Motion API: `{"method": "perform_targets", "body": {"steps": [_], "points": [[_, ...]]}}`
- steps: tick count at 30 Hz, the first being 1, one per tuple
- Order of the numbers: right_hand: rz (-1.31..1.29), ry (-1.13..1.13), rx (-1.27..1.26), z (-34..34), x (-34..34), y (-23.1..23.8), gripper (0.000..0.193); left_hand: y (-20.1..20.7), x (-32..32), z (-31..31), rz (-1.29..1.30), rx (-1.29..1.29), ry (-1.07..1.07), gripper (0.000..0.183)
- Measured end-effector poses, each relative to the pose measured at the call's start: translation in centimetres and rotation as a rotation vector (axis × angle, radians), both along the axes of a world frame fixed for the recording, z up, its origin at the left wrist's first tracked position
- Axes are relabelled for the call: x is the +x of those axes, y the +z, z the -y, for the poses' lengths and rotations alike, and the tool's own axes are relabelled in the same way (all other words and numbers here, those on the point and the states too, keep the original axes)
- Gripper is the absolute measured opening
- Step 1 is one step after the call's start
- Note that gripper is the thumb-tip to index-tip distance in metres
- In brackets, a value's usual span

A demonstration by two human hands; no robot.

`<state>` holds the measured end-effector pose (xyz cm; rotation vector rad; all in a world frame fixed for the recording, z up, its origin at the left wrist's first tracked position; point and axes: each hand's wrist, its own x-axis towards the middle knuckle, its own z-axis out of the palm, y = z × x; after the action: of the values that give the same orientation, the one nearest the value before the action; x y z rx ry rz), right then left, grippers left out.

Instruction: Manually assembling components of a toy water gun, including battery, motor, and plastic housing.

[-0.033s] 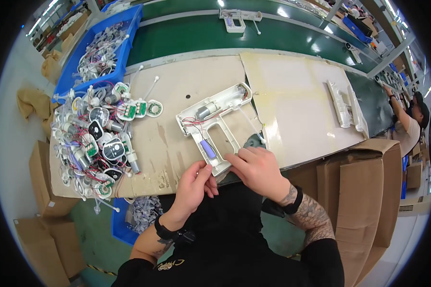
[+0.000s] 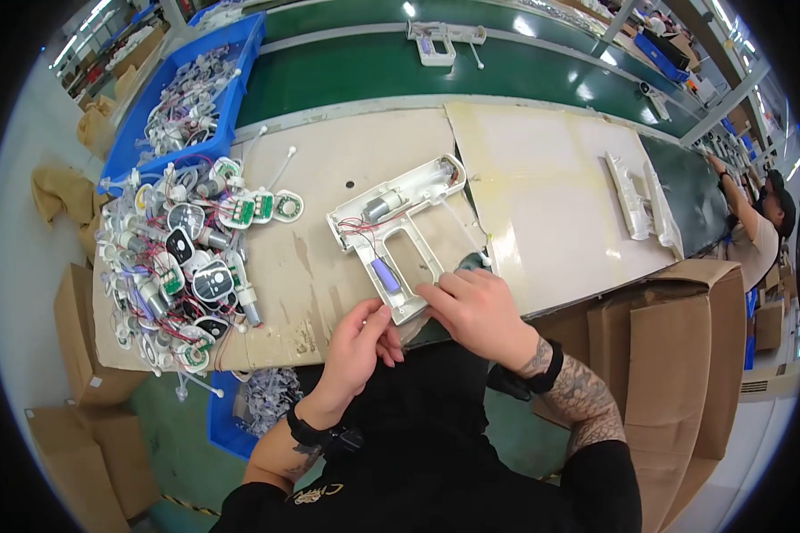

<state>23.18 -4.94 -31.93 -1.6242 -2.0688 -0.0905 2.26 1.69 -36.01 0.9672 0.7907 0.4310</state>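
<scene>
A white plastic housing half (image 2: 422, 259), shaped like a handled device, lies tilted on the table before me. Inside it sit a silvery motor (image 2: 382, 207), thin red wires (image 2: 364, 227) and a purple cylindrical battery (image 2: 386, 276) in the handle. My left hand (image 2: 361, 345) is closed on the near left corner of the housing, thumb on the rim. My right hand (image 2: 473, 306) pinches at the near right corner with curled fingers; whether a small part is between them is hidden. A white tube with a rounded tip (image 2: 485, 260) extends from the housing's right side.
Wired motor-and-circuit-board assemblies (image 2: 187, 258) are heaped at left, beside a blue bin (image 2: 244, 89) of similar parts. White housing shells (image 2: 638, 200) lie at right. A green conveyor (image 2: 347, 75) carries another housing (image 2: 436, 44). Cardboard boxes (image 2: 676, 373) stand at right; a person (image 2: 760, 218) works beyond.
</scene>
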Motion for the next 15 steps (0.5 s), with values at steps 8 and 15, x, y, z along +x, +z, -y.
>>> {"method": "perform_targets", "body": {"steps": [8, 15], "points": [[0.225, 0.057, -0.012, -11.2, 4.5, 0.1, 0.018, -2.2, -2.3, -2.5, 0.004, 0.357, 0.294, 0.033], [0.292, -0.013, 0.089, -24.4, 6.8, -1.2, 0.006, -3.3, -2.4, -1.7, -0.058, 0.591, 0.254, 0.025]]}}
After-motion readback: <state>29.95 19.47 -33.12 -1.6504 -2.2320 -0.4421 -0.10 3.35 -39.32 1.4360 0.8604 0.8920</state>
